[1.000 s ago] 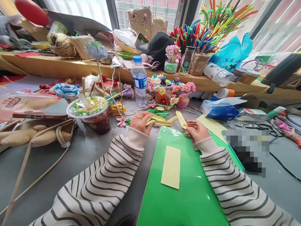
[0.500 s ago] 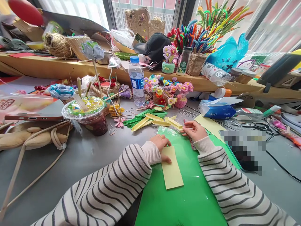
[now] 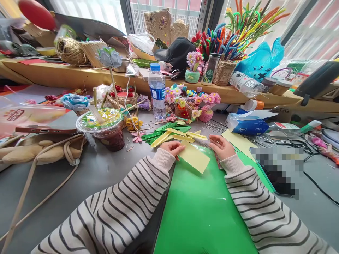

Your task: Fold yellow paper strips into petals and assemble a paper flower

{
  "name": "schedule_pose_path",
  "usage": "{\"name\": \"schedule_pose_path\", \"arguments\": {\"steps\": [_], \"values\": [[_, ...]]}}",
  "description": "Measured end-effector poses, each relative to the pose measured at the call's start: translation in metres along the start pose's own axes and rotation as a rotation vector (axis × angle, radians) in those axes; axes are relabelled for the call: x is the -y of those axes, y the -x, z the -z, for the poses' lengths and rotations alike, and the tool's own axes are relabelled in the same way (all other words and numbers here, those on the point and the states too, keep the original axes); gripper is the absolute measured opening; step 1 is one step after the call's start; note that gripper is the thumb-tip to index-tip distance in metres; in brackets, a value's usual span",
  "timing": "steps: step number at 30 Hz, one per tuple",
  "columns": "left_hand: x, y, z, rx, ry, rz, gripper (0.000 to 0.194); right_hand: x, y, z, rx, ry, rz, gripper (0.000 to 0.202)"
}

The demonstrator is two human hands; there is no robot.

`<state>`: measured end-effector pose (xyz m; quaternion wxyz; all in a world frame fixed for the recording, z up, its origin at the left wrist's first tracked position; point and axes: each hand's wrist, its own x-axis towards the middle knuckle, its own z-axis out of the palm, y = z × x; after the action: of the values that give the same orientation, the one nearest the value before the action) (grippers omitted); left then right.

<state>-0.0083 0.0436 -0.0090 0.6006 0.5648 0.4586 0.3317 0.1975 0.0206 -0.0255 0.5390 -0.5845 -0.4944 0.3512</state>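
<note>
My left hand point(image 3: 172, 149) pinches one end of a pale yellow paper strip point(image 3: 195, 157), which is lifted and turned across the green mat point(image 3: 198, 211). To the right, my right hand point(image 3: 221, 146) is open with its fingers apart, holding nothing, beside the mat's far edge. Just beyond both hands lies a pile of folded yellow paper pieces point(image 3: 162, 139) resting partly on folded green paper pieces point(image 3: 156, 134). One folded yellow piece point(image 3: 196, 135) lies close to the right fingertips. A larger yellow sheet point(image 3: 239, 143) sits behind my right wrist.
A lidded cup of dark drink point(image 3: 111, 138) and a water bottle point(image 3: 158, 95) stand beyond my left arm. On the right are a tissue pack point(image 3: 246, 123), a phone point(image 3: 275, 176) and scissors point(image 3: 296, 143). A crowded shelf point(image 3: 111, 77) runs along the back.
My left hand has raised the yellow strip off the mat and swung it sideways. My right hand has let go of a folded yellow piece, which now lies at the pile.
</note>
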Motion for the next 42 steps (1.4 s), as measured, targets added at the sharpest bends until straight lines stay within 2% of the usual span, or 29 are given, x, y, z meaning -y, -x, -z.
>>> {"name": "schedule_pose_path", "arguments": {"steps": [3,6,10,13,16,19,23,29,36,40,42], "values": [[0.004,0.000,-0.001,-0.036,0.112,-0.024,0.030,0.004,0.001,0.000,-0.068,-0.019,0.037,0.033],[0.006,0.000,-0.003,-0.072,0.165,-0.030,0.031,0.011,0.004,-0.001,-0.035,-0.088,0.003,0.030],[0.003,0.001,-0.004,-0.094,0.227,-0.007,0.029,0.019,0.007,-0.004,0.169,-0.079,-0.057,0.031],[0.000,0.002,-0.004,-0.098,0.290,0.026,0.027,0.022,0.010,-0.007,0.313,-0.084,-0.131,0.042],[-0.001,0.003,-0.004,-0.106,0.314,0.047,0.024,0.024,0.013,-0.012,0.313,-0.125,-0.138,0.051],[-0.002,0.003,-0.004,-0.110,0.306,0.060,0.025,0.026,0.016,-0.015,0.254,-0.129,-0.144,0.044],[-0.007,0.003,-0.005,-0.091,0.295,0.156,0.026,0.026,0.019,-0.019,0.198,-0.136,-0.040,0.037],[-0.011,0.004,-0.005,-0.025,0.288,0.280,0.037,0.021,0.023,-0.021,0.263,0.043,0.205,0.019],[-0.009,0.002,-0.003,-0.013,0.373,0.259,0.015,0.024,0.019,-0.013,0.383,0.215,0.394,0.021],[-0.004,0.000,-0.005,-0.045,0.378,0.202,0.013,0.031,0.021,-0.014,0.429,0.265,0.336,0.024],[-0.001,0.000,-0.005,-0.008,0.362,0.154,0.017,0.032,0.021,-0.015,0.418,0.252,0.272,0.026]]}}
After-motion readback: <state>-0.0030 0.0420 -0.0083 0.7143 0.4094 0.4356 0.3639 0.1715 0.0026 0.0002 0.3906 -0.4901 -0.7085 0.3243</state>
